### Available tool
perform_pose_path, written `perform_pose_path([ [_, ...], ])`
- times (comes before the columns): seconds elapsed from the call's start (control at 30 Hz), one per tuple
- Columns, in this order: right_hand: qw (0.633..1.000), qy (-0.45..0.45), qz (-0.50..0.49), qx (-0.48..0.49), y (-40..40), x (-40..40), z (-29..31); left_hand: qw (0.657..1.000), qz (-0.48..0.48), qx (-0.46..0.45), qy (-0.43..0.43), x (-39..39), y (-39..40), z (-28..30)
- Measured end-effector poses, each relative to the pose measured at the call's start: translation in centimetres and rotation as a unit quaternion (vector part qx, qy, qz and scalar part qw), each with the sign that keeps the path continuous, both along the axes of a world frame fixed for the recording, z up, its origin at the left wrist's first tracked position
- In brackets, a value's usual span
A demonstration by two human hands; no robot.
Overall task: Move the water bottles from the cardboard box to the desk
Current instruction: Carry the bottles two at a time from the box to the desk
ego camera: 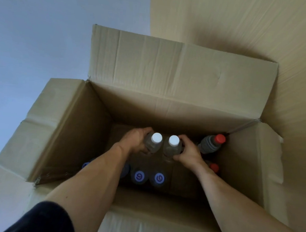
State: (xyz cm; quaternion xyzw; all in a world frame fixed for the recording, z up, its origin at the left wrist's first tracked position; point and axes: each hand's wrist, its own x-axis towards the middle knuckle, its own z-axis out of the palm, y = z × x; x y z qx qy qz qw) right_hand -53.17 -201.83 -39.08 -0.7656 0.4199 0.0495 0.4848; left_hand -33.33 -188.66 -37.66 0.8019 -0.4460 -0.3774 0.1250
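Presently the person is working at the pick-up step: both hands are reaching down inside the cardboard box (168, 77). The left hand (136, 139) is curling round one white-capped bottle (153, 142), and the right hand (187, 151) is gripping its neighbour (172, 145), both standing mid-box. Next, I judge, a straight lift clearing the upright flaps. The bottles are looking clear, smooth, round plastic; the corrugated walls are showing creases. Red-capped bottles (212, 143) are waiting at the right wall, blue-capped ones (139, 176) along the near edge. The desk is not showing.
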Motion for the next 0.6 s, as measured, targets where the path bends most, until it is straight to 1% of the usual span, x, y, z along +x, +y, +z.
perform_pose_path([
  [0.13, 0.999, -0.021, -0.031, 0.035, 0.0, -0.5, 3.2, 0.998, 0.032, -0.036, 0.043, -0.4, 0.7, 3.5],
  [0.27, 0.988, -0.081, -0.083, 0.097, 0.4, -0.9, 7.3, 0.988, 0.074, -0.074, 0.115, -0.8, 1.3, 7.4],
  [0.37, 0.972, -0.137, -0.109, 0.159, 0.8, -0.7, 10.8, 0.976, 0.120, -0.102, 0.150, -1.1, 1.7, 10.6],
  [0.43, 0.960, -0.162, -0.120, 0.193, 1.0, -0.4, 13.3, 0.962, 0.161, -0.129, 0.179, -1.4, 2.0, 12.8],
  [0.5, 0.950, -0.188, -0.132, 0.212, 1.4, -0.3, 15.6, 0.937, 0.207, -0.153, 0.234, -1.6, 2.5, 14.9],
  [0.6, 0.939, -0.227, -0.144, 0.215, 2.3, 0.1, 18.5, 0.906, 0.245, -0.194, 0.285, -2.2, 3.5, 17.5],
])
